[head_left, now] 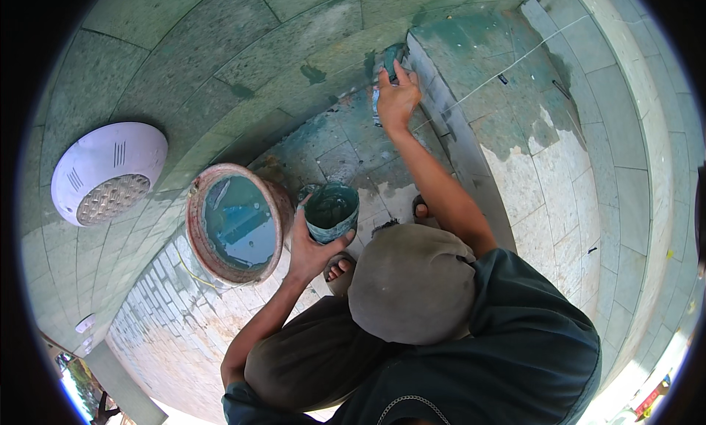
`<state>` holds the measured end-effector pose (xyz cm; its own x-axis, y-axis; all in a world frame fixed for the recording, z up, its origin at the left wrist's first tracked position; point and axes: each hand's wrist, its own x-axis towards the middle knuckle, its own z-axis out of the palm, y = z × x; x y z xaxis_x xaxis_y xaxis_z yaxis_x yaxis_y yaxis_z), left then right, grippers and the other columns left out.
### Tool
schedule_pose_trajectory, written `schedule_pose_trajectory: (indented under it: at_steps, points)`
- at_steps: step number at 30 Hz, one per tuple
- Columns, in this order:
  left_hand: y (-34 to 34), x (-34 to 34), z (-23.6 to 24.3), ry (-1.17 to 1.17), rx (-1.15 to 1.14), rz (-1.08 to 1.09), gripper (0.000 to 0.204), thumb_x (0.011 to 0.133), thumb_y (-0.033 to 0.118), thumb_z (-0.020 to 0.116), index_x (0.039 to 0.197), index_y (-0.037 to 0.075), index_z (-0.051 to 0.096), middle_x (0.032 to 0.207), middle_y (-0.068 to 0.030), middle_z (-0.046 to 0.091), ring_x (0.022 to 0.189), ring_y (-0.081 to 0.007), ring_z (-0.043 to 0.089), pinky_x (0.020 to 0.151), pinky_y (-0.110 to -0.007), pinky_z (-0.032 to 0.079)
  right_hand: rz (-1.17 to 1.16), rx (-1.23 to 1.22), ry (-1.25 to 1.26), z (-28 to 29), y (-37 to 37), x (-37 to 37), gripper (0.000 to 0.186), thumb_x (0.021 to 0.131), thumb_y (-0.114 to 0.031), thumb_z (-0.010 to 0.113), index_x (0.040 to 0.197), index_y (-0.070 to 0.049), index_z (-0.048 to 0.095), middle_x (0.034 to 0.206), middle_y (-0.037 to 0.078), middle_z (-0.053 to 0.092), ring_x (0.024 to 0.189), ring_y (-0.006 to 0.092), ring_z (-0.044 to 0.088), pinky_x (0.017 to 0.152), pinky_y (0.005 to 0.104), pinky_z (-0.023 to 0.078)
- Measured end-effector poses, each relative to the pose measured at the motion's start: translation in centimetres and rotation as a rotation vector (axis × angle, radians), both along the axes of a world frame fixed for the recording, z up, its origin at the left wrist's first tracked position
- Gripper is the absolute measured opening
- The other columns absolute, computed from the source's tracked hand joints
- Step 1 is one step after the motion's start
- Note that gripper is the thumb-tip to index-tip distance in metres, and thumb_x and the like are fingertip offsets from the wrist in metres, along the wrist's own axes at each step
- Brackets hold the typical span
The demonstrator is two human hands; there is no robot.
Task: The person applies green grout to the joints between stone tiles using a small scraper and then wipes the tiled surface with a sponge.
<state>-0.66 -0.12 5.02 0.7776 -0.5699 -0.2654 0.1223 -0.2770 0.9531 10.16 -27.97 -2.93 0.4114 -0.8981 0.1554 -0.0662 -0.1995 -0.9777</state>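
Observation:
My left hand is wrapped round a small tub, its sides smeared with green. Dark green paste lies inside the tub, which is held mouth up, low over the tiles. At the far end of my reach, my right hand grips a small dark green piece between thumb and fingers. That piece is at the corner where the tiled wall meets the raised step; its exact kind is hidden by the paste and my fingers. Dark green smears mark the wall to its left.
A crusted bucket of cloudy greenish water stands left of the tub. On the left wall is a round white light fixture. A raised tiled step runs along the right, crossed by a thin white cord. My sandalled feet are close to the tub.

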Motion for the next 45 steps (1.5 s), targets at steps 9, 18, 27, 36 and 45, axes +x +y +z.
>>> schedule_pose_trajectory:
  at_steps: [9, 18, 27, 36, 45]
  points:
    - [-0.1, 0.1, 0.1, -0.007, 0.003, 0.001, 0.082, 0.074, 0.015, 0.084, 0.139, -0.002, 0.037, 0.123, -0.0124, 0.061, 0.114, -0.0193, 0.061, 0.1, -0.035, 0.047, 0.162, -0.138, 0.042, -2.0, 0.7, -2.0, 0.032, 0.083, -0.009, 0.075, 0.114, -0.001, 0.072, 0.089, 0.016, 0.061, 0.066, 0.0253, 0.066, 0.06, 0.0354, 0.05]
    - [0.4, 0.1, -0.3, -0.036, 0.004, 0.012, 0.083, 0.073, 0.017, 0.085, 0.139, -0.003, 0.038, 0.123, -0.0129, 0.062, 0.114, -0.0196, 0.061, 0.099, -0.035, 0.047, 0.286, -0.095, 0.11, -1.6, -4.1, -2.3, 0.032, 0.085, -0.01, 0.076, 0.115, 0.0, 0.07, 0.07, 0.011, 0.069, 0.058, 0.0173, 0.066, 0.059, 0.0312, 0.051]
    - [-0.1, -0.1, 0.1, 0.008, -0.029, 0.01, 0.083, 0.073, 0.016, 0.085, 0.139, -0.003, 0.037, 0.123, -0.0127, 0.062, 0.113, -0.0196, 0.061, 0.1, -0.035, 0.047, 0.153, 0.453, -0.229, -5.4, -4.9, 0.1, 0.035, 0.096, -0.02, 0.067, 0.122, 0.002, 0.06, 0.078, 0.007, 0.066, 0.056, 0.0135, 0.06, 0.052, 0.0273, 0.049]
    - [-0.4, 0.0, 0.1, 0.02, -0.036, -0.008, 0.083, 0.073, 0.016, 0.085, 0.139, -0.002, 0.038, 0.122, -0.0125, 0.062, 0.113, -0.0196, 0.061, 0.099, -0.034, 0.047, 0.239, 0.455, -0.182, -5.2, -4.4, 0.0, 0.033, 0.103, -0.036, 0.053, 0.101, -0.004, 0.061, 0.07, -0.002, 0.051, 0.055, 0.0083, 0.047, 0.053, 0.0261, 0.045]
    - [-0.4, -0.1, -0.1, 0.035, -0.032, -0.002, 0.082, 0.074, 0.016, 0.085, 0.138, -0.001, 0.038, 0.122, -0.0119, 0.062, 0.113, -0.0194, 0.061, 0.099, -0.034, 0.046, 0.597, 0.571, -0.022, -4.5, -2.0, -0.9, 0.033, 0.102, -0.035, 0.056, 0.096, -0.003, 0.062, 0.068, -0.004, 0.047, 0.058, 0.0066, 0.044, 0.052, 0.0261, 0.042]
